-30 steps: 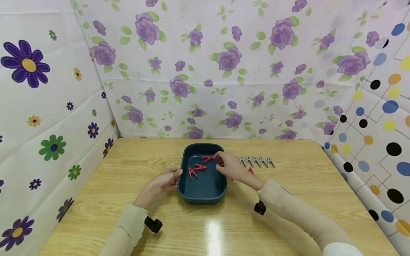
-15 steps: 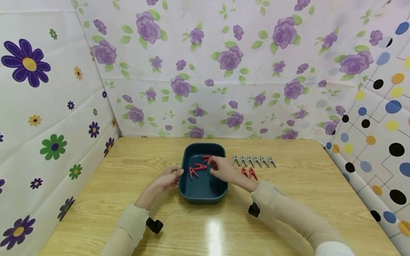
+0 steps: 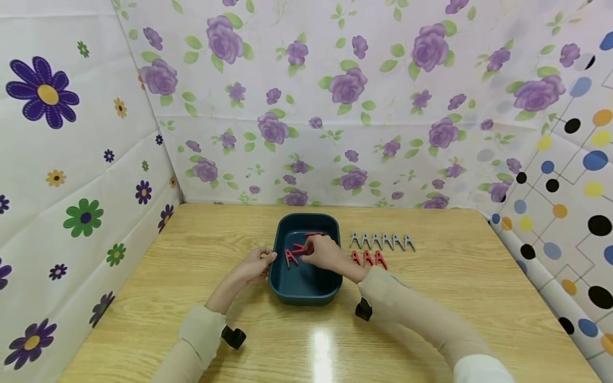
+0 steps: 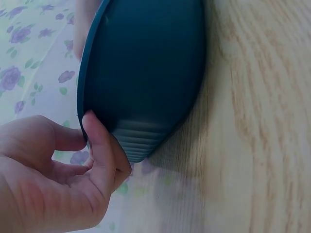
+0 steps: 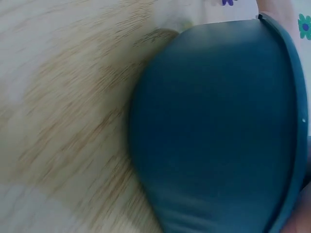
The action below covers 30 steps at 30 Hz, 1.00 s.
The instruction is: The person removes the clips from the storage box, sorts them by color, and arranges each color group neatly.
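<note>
A dark teal plastic bin (image 3: pixel 305 299) stands on the table, with three red clothespins (image 3: pixel 290 257) visible inside. My left hand (image 3: pixel 254 264) holds the bin's left rim. In the left wrist view, the thumb and fingers (image 4: pixel 99 141) pinch that rim from both sides. My right hand (image 3: pixel 325 252) reaches over the right rim into the bin, fingertips at the middle red clothespin (image 3: pixel 299 248). Whether they grip it is hidden. The right wrist view shows mostly the bin's outer wall (image 5: pixel 218 121), with only a blurred bit of the hand at the edge.
Right of the bin, several grey clothespins (image 3: pixel 375 241) stand in a row on the wooden table (image 3: pixel 445 287). In front of them is a row of three red clothespins (image 3: pixel 368 258). Patterned cloth walls (image 3: pixel 311 106) border the table.
My right hand has moved left and slightly nearer inside the bin, from the far red clothespin to the middle one. The red row on the table has come into view. The left hand stays put.
</note>
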Each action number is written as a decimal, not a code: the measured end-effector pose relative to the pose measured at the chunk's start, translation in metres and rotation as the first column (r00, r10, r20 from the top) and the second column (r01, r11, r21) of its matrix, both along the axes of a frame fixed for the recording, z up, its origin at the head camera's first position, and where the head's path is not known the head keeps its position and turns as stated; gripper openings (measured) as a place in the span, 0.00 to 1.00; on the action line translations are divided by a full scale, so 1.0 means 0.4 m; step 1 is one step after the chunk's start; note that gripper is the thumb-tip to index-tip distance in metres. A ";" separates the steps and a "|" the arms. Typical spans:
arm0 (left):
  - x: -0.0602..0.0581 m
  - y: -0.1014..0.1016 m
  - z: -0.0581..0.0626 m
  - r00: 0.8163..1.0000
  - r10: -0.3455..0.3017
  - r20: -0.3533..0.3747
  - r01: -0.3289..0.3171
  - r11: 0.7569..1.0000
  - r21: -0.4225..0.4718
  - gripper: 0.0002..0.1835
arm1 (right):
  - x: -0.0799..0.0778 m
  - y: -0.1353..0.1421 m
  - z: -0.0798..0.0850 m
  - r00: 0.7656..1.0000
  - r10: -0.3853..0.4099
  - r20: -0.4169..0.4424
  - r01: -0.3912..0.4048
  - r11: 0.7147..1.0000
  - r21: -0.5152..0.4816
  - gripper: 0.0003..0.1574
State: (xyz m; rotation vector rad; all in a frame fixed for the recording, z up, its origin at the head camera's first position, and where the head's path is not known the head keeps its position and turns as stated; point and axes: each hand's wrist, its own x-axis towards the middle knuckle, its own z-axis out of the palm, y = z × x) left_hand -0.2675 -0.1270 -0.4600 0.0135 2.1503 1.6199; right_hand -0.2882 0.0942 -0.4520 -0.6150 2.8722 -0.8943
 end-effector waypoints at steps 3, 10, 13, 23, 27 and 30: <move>0.001 0.002 0.002 1.000 -0.001 -0.011 0.001 1.000 -0.016 0.12 | -0.005 -0.017 -0.008 0.998 -0.034 0.047 0.033 0.999 0.027 0.15; 0.003 0.003 0.003 1.000 -0.010 -0.017 0.010 1.000 -0.024 0.11 | -0.003 -0.058 -0.020 0.982 -0.081 0.168 0.056 0.987 0.149 0.25; 0.002 0.004 0.004 1.000 -0.008 -0.014 0.008 1.000 -0.030 0.11 | 0.001 -0.080 -0.020 0.977 -0.109 0.181 0.069 0.975 0.211 0.28; -0.001 0.003 0.005 1.000 -0.005 -0.005 0.004 0.999 -0.051 0.11 | 0.025 -0.138 -0.021 0.993 -0.113 0.044 0.079 0.875 0.478 0.27; -0.002 0.002 0.002 1.000 -0.016 -0.007 0.015 0.999 -0.044 0.12 | 0.033 -0.152 -0.028 0.996 -0.080 -0.024 0.080 0.824 0.562 0.33; -0.001 0.002 0.002 1.000 -0.017 -0.014 0.017 0.999 -0.041 0.13 | 0.034 -0.157 -0.035 0.996 -0.068 -0.057 0.088 0.801 0.592 0.36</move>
